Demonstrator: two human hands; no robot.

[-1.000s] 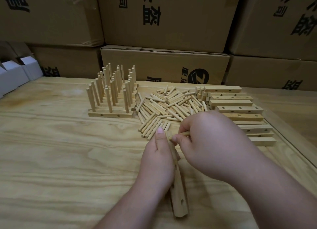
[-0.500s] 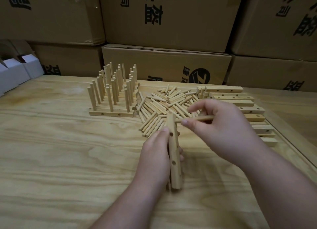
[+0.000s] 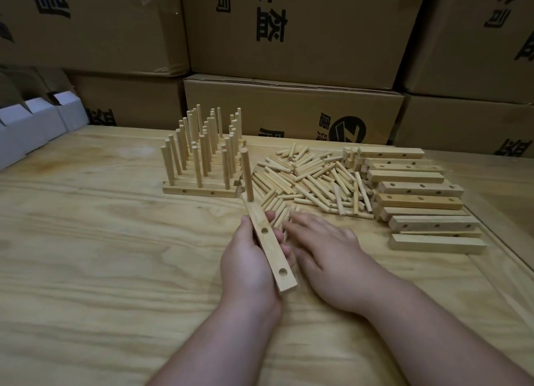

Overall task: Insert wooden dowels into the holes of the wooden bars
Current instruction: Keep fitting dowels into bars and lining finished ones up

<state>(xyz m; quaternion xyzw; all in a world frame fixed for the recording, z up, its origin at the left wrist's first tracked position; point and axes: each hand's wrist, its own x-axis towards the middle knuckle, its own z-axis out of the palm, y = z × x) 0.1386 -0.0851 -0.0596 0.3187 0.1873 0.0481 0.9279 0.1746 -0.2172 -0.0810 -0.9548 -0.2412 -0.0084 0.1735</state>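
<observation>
A person's left hand (image 3: 248, 258) grips a pale, square-edged wooden bar (image 3: 267, 238) from beneath, fingers curled round its sides, holding it tilted above a plywood table (image 3: 86, 241) with broad, wavy grain. One smooth, round wooden dowel (image 3: 247, 176) stands upright in the bar's far hole; two round holes nearer the camera stay unfilled. The right hand (image 3: 320, 241) lies just beside the bar with fingers relaxed and extended, grasping nothing, its fingertips (image 3: 291, 216) at the near edge of a loose heap of dowels (image 3: 312, 180) — short, light cylinders lying crisscrossed at the table's centre.

To the left of the heap, finished bars (image 3: 199, 187) sit side by side flat on the table, their dowels rising like a small fence. To the right, a stack of undrilled-looking and drilled blank bars (image 3: 419, 200), long rectangular blocks with crisp corners and side holes, runs toward the table's right edge, where a raised wooden lip (image 3: 505, 258) borders the surface.

Open tabletop spreads wide to the left and toward the camera around both forearms. Brown corrugated cartons (image 3: 289, 38) printed with black characters wall off the far side, and white cardboard boxes (image 3: 31, 125) crowd the far-left corner.
</observation>
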